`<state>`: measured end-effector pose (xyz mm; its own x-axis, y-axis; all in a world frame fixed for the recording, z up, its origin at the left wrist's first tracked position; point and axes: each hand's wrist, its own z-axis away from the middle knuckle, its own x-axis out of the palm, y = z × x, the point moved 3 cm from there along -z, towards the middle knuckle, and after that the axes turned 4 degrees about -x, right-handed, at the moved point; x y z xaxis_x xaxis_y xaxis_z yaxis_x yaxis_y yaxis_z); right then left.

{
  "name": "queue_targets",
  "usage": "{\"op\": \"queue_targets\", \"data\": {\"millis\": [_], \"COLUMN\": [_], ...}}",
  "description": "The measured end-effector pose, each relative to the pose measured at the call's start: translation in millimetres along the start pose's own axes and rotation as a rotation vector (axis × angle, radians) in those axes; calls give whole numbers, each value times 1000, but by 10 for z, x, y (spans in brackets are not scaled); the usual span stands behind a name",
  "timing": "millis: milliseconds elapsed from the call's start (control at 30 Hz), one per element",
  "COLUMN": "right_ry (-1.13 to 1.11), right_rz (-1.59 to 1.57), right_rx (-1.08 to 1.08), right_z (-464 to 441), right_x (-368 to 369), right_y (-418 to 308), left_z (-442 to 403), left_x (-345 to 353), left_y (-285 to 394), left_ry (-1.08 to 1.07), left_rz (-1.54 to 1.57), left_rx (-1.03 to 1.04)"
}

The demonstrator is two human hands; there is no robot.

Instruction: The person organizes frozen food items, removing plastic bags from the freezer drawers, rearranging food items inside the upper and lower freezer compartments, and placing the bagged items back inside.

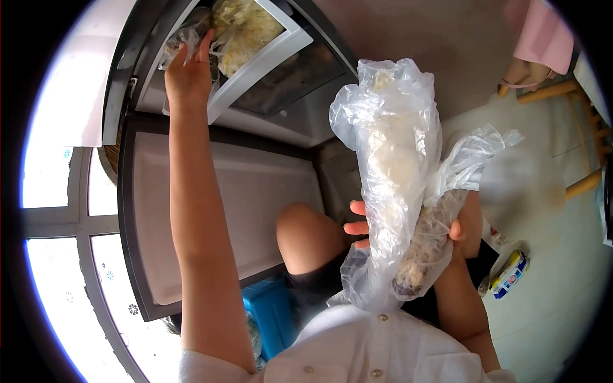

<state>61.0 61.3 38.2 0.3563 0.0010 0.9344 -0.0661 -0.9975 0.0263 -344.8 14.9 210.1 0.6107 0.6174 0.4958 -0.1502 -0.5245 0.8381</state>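
My left hand (pixel 189 75) reaches into an open freezer drawer (pixel 271 60). Its fingers close on a clear plastic bag (pixel 186 39) with dark contents, and some fingertips are hidden in the folds. Beside it in the drawer lies a bag of pale yellowish food (pixel 246 38). Against my chest, my right hand (pixel 357 226) holds two bags, the fingers curled round from the left and the thumb showing on the right. One is a long clear bag with whitish contents (pixel 393 153); the other is a smaller knotted bag of brownish lumps (pixel 428 246).
The freezer door (pixel 236 210) stands open below the drawer, with my bent knee (pixel 313 236) beside it. A blue container (pixel 271 316) is on the floor near my left arm. To the right are a wooden chair (pixel 555 92) with pink cloth (pixel 543 38) and a wipes packet (pixel 509 274).
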Motion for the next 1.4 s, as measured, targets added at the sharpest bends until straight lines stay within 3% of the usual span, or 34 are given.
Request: {"op": "queue_targets", "data": {"millis": [67, 167, 367, 467, 500, 567, 667, 767, 933, 1067, 1167, 1333, 1400], "right_ry": [-17, 19, 43, 45, 45, 47, 50, 51, 54, 66, 70, 71, 69], "right_rz": [8, 36, 66, 72, 72, 73, 70, 73, 78, 86, 96, 112, 119], "right_rx": [20, 10, 16, 14, 11, 13, 20, 17, 18, 21, 18, 9, 6], "right_z": [17, 148, 133, 124, 127, 131, 131, 124, 129, 139, 134, 133, 140], "right_x": [-51, -242, -159, -145, -144, -148, -155, -163, -200, -209, -186, -176, -181], "right_y": [5, 1, 6, -7, -4, 4, 6, 4, 11, 38, 47, 32, 28], "left_z": [-72, -324, -537, -138, 36, 428, 257, 52, -206, -732, -674, -489, -487], "left_x": [39, -129, -162, -27, 59, 365, 228, 170, 279, 120, 197, 263, 210], "left_y": [-80, -91, -21, -80, -169, -346, -384, -355, -214, -23, -111, -128, -173], "left_ry": [159, 367, 584, 382, 449, 448, 237, 170, 175, -42, 301, 218, 287], "left_rz": [-49, -454, -463, -600, -637, -945, -1619, -1623, -1819, -1912, -1898, -2141, -2105], "left_rx": [43, 135, 38, 226, 418, 790, 866, 893, 505, 393, 67, 440, 418]}}
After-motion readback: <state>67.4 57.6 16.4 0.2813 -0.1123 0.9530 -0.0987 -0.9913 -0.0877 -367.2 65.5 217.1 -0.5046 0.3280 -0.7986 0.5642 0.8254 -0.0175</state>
